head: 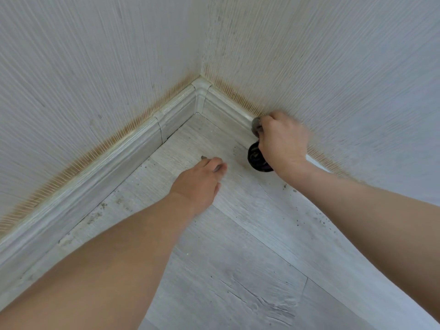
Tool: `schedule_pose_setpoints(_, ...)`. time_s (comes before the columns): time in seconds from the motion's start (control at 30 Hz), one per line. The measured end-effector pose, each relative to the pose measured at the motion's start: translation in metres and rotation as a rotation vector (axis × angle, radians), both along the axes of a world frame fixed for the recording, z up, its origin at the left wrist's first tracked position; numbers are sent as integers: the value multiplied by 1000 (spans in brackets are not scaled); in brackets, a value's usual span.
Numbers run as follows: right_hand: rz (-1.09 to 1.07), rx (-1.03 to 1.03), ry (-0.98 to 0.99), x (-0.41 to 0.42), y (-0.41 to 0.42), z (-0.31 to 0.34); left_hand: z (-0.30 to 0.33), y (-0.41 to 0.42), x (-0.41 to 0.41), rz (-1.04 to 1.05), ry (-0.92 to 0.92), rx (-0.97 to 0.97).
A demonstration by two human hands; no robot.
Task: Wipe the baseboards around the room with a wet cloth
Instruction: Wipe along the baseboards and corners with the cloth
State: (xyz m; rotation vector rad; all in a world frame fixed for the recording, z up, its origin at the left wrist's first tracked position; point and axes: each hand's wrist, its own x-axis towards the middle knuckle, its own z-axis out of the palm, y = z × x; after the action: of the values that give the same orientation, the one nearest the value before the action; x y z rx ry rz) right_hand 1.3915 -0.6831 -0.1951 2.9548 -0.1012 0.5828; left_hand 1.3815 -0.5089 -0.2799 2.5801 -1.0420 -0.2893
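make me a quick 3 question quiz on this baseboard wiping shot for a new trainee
1. True or false: the right hand presses the dark crumpled cloth against the pale wood-grain baseboard on the right-hand wall.
2. Where is the left hand? A) gripping the cloth B) fingers resting on the pale wood-look floor C) flat on the wall
3. Fill in: the brownish staining runs along the textured wallpaper just ____ the baseboard.

Key: 1 true; 2 B; 3 above
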Motion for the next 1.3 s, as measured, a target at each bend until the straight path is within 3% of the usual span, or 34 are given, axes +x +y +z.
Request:
schedule_pose_setpoints(0.1, -19, -2, 73, 9, 7, -2, 0, 0, 0, 4, -9, 10)
schedule_pose_setpoints(0.37, 102, -18, -59, -28, -37, -16, 1, -1, -2, 15, 33, 26)
schedule_pose_setpoints(0.5, 56, -21, -19, -23, -30, -8, 3, -1, 0, 1, 27, 43)
schedule_pose_setpoints(0.67, 20, -72, 177, 10, -1, 2, 4, -1, 0, -3, 10, 64)
schedule_pose_setpoints(0.83, 75, -100, 18, -7, -16, -9, 4, -2, 1, -10, 32, 76)
schedule_pose_setpoints(1.0, 89, -147, 31, -53, -53, -7, 4, -2, 1, -6, 35, 85)
schedule_pose_setpoints(1.3, 118, -111, 55, 6, 0, -3, 2, -2, -1, -2, 43, 85)
